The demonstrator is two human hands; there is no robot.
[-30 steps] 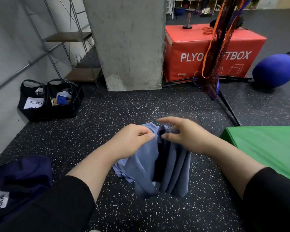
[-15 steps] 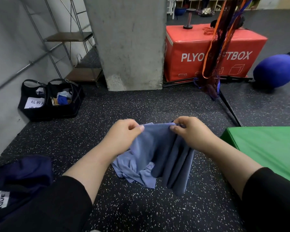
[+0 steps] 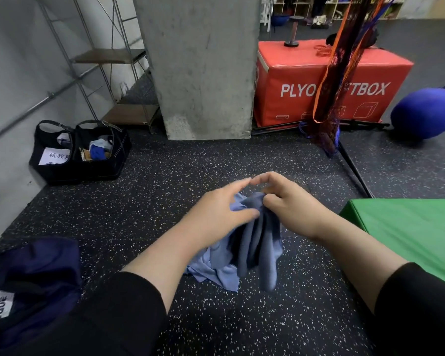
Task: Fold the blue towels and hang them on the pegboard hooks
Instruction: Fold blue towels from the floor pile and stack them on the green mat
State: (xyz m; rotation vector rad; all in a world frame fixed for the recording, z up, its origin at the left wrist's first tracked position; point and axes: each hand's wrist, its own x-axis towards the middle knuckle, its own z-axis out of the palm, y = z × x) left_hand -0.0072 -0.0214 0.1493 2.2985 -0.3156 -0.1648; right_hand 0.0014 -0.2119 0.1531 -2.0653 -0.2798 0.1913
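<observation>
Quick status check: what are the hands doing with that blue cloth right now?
Left hand and right hand both gripping bunched blue towel. Towel hanging crumpled, not yet folded. No pegboard in view.

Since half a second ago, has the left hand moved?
Yes. The left hand has shifted rightward, away from the black bag, closing against the right hand over the blue towel.

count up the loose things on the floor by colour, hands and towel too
blue: 3 – towel, ball, navy bag
red: 1 – box
green: 1 – mat
black: 1 – double tote
hands: 2 – left hand, right hand, both gripping the towel
total: 8
</observation>
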